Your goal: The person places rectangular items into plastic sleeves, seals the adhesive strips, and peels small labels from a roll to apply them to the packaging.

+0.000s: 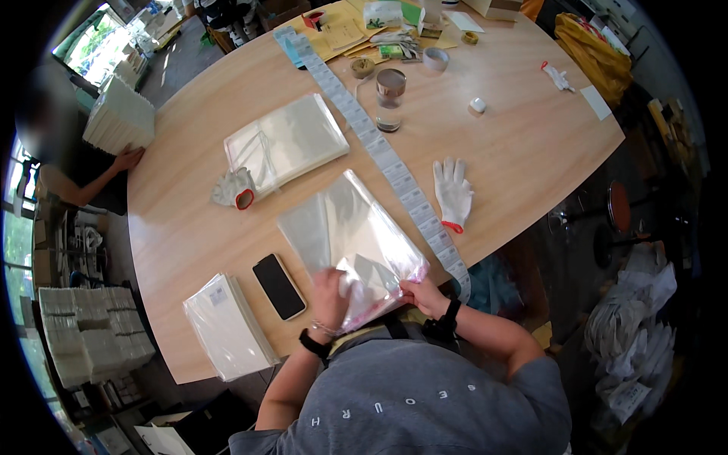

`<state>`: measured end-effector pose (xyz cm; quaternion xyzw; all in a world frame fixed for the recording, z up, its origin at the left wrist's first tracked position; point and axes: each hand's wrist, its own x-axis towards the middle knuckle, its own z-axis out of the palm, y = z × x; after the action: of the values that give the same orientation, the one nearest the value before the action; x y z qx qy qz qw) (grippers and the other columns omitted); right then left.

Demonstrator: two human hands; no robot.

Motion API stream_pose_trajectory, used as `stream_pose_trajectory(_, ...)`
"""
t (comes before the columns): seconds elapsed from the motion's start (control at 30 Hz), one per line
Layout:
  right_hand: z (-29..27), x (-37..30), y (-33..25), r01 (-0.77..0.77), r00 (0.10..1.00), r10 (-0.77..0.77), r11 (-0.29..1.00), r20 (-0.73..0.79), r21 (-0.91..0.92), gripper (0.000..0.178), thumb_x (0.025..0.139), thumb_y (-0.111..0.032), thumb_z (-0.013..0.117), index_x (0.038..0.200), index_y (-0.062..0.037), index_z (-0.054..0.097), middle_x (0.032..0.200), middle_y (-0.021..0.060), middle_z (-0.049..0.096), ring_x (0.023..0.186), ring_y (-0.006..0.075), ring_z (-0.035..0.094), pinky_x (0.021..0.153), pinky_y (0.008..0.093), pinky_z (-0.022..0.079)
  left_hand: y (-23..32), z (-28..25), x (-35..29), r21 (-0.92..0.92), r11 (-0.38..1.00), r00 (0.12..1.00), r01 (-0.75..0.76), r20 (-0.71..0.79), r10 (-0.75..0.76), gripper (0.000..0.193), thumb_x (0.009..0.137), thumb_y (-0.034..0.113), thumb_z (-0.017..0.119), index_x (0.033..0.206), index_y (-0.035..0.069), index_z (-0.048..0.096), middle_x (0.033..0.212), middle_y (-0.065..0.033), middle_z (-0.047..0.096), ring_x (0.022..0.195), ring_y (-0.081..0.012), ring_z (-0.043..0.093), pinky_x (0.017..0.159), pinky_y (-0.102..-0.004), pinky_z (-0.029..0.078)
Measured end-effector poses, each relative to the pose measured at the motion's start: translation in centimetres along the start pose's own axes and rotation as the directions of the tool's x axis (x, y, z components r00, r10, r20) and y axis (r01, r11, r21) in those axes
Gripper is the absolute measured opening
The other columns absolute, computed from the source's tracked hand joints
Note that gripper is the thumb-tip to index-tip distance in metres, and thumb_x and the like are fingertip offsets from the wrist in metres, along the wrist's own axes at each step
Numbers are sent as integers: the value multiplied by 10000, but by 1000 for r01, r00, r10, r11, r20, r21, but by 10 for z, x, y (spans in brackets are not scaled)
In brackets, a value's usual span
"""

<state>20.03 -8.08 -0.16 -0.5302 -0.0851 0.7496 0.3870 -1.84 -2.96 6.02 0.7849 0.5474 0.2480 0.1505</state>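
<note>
"Where are the clear plastic sleeves (341, 220) lying?"

"I'm seeing that stack lying at the lower middle of the frame, tilted across the worktop (531, 152). A dark-screened phone (279, 286) is lying just to its left, and a strip of labels (394, 171) is running past its right side. A 2nd stack of clear film (292, 140) is sitting farther up the frame."

"And what are the 2 grips doing?"

"My right grip (427, 297) is pinching the lower right corner, thumb on top, closed on the pinkish edge. My left grip (331, 298) is resting at the lower left edge with its fingers curled; I'm not managing to tell whether any film is caught in them."

"How are you expecting it to handle?"

"I'm judging each sleeve light, limp and slippery, since the top film is buckling into a shiny fold between the grips. I'm favouring the 2 near corners, pinching lightly; pressing mid-sheet would probably be creasing it and sending layers sliding."
</note>
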Motion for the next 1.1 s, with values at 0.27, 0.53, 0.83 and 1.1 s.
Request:
stream_pose_trajectory(0.27, 0, 6, 1, 13, 1000, -13, 998, -1, -62, 283, 839, -77, 516, 1113, -50, 453, 929, 63, 571, 769, 155, 593, 609, 265, 513, -8, 57, -7, -167, 984, 989, 58, 146, -33, 59, 700, 134, 622, 746, 99, 616, 907, -32, 559, 842, -266, 492, 762, -369, 408)
stream_pose_trajectory(0.53, 6, -3, -7, -8, 999, 7, 1000, 39, 25, 287, 844, -54, 497, 1126, -53, 442, 977, 69, 551, 822, 167, 585, 652, 280, 523, 17, 22, -9, -188, 978, 979, -87, 165, 118, 417, 687, 145, 651, 1058, 38, 494, 1045, -122, 516, 943, -312, 470, 819, -389, 389)
stream_pose_trajectory(0.83, 19, -20, -23, 20, 984, -13, 999, 175, -39, 284, 840, -100, 548, 1102, -33, 460, 943, 64, 562, 811, 154, 582, 668, 270, 519, 30, 44, -25, -59, 978, 940, -200, 270, 208, 486, 671, 8, 546, 1143, -13, 433, 1064, -161, 464, 895, -320, 468, 774, -365, 429)
stream_pose_trajectory(1.1, -37, -63, -96, 140, 989, -92, 849, 118, -510, 278, 844, -262, 555, 768, 6, 557, 645, 28, 561, 528, 93, 532, 473, 206, 429, 28, 39, -33, -24, 959, 897, -283, 348, 274, 432, 666, 6, 529, 1094, 35, 472, 1035, -125, 490, 874, -302, 488, 752, -352, 440)
